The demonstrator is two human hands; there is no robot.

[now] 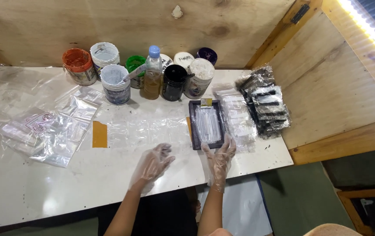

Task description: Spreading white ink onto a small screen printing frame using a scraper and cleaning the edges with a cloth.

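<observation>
On the white counter (87, 175), the right hand (220, 159) in a thin clear glove spreads its fingers (228, 142) wide, with the tips touching the near edge of a dark tray (193, 126), likely to keep it from sliding. Clear strips lie in the tray. The left hand (152, 164), gloved too, rests loose and half curled just beside it, holding nothing. Farther back stand paint pots (115, 85) and a bottle (153, 74), out of the way. Clear bags (60, 126) lie far left.

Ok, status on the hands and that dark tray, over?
Left hand gloved, open, flat on the white table. Right hand gloved, open, fingertips at the near edge of the dark tray. Nothing between the hands and the tray.
</observation>
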